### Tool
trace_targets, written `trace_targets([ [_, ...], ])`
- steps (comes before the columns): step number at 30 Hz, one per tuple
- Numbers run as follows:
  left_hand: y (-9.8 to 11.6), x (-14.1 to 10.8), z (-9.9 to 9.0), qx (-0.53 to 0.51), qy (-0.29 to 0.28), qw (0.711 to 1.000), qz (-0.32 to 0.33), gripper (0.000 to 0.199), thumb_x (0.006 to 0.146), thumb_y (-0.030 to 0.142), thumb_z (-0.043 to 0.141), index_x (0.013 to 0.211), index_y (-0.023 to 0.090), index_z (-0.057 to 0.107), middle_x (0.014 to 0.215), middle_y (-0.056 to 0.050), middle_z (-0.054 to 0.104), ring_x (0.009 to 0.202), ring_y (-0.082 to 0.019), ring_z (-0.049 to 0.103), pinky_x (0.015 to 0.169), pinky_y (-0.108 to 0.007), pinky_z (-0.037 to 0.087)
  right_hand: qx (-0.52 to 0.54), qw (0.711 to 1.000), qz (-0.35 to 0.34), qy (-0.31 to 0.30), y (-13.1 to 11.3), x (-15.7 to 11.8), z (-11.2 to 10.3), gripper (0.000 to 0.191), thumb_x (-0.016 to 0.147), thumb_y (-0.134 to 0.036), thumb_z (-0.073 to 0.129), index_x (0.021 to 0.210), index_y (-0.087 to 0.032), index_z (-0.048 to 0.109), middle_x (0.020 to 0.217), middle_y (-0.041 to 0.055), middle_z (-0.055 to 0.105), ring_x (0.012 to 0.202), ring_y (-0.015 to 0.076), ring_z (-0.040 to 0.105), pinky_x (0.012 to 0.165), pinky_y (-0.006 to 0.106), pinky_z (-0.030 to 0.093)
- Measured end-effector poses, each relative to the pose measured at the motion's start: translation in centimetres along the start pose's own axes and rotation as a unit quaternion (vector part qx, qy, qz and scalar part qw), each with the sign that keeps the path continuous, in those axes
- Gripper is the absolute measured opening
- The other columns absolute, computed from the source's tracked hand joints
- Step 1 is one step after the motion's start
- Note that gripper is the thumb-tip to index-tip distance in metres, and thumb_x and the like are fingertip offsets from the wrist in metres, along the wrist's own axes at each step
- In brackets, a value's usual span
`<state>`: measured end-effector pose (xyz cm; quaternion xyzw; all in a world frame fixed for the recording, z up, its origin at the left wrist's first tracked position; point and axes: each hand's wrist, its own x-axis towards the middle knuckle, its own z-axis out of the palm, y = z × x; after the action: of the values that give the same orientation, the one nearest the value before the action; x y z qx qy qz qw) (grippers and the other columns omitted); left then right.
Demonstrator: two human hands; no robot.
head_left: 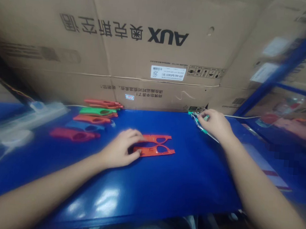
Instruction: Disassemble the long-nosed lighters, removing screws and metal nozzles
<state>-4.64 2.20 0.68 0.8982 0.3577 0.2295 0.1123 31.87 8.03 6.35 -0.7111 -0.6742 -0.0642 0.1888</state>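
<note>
Two flat orange-red plastic pieces, each with an oval hole, lie side by side on the blue table [136, 187]: a farther one [156, 139] and a nearer one [154, 151]. My left hand [124, 147] rests over their left ends, its thumb and fingers closed on them. To the right, near the cardboard, my right hand [213, 122] has its fingertips pinched at a small bundle of silvery and green parts [195, 116]. What exactly is between those fingertips is too small to tell. A thin metal tool with green on it [204, 131] lies under that hand.
Similar red, green, orange and blue pieces [99, 111] lie in a row at the back left. Beyond them stands a white power strip [47, 115] with plugs and cables. A large cardboard sheet [120, 55] closes off the back. Papers [262, 165] and a blue frame [283, 72] are at right.
</note>
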Motion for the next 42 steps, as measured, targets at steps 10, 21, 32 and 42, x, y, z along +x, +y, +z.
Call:
trace_targets([
  [10, 0.7, 0.1, -0.2, 0.016, -0.03, 0.998, 0.055, 0.033, 0.094, 0.039, 0.06, 0.124, 0.026, 0.064, 0.125, -0.007, 0.069, 0.117, -0.027, 0.06, 0.102, -0.044, 0.041, -0.052, 0.99, 0.009, -0.133, 3.6, 1.4, 2.7, 0.005, 0.076, -0.025, 0.068, 0.079, -0.02, 0.068, 0.084, 0.0083, 0.07, 0.08, 0.0234, 0.064, 0.066, 0.029, 0.041],
  [21, 0.7, 0.1, -0.6, 0.053, -0.042, 0.994, 0.08, 0.026, 0.098, 0.035, 0.055, 0.119, 0.025, 0.067, 0.125, -0.006, 0.07, 0.116, -0.025, 0.062, 0.101, -0.043, 0.042, 0.022, 0.992, -0.012, -0.124, 1.8, 0.8, 2.3, 0.013, 0.08, -0.016, 0.062, 0.072, -0.021, 0.055, 0.079, 0.0091, 0.068, 0.078, 0.0232, 0.063, 0.07, 0.03, 0.042],
  [32, -0.4, -0.5, -3.2, 0.109, -0.086, 0.985, 0.106, 0.031, 0.099, 0.03, 0.051, 0.121, 0.02, 0.07, 0.118, -0.011, 0.074, 0.105, -0.026, 0.069, 0.092, -0.04, 0.053, 0.267, 0.954, -0.087, -0.106, -2.9, -1.9, 0.8, 0.009, 0.095, -0.032, 0.046, 0.093, -0.024, 0.047, 0.084, 0.0027, 0.063, 0.074, 0.0171, 0.06, 0.071, 0.031, 0.049],
  [42, 1.4, -0.5, -5.3, 0.15, -0.033, 0.984, 0.09, 0.031, 0.095, 0.043, 0.062, 0.112, 0.019, 0.073, 0.1, -0.009, 0.074, 0.091, -0.024, 0.068, 0.078, -0.036, 0.055, 0.375, 0.886, -0.198, -0.191, -7.5, -6.0, -1.5, 0.011, 0.09, -0.031, 0.059, 0.092, -0.021, 0.056, 0.088, 0.0015, 0.062, 0.08, 0.0152, 0.058, 0.075, 0.03, 0.047],
])
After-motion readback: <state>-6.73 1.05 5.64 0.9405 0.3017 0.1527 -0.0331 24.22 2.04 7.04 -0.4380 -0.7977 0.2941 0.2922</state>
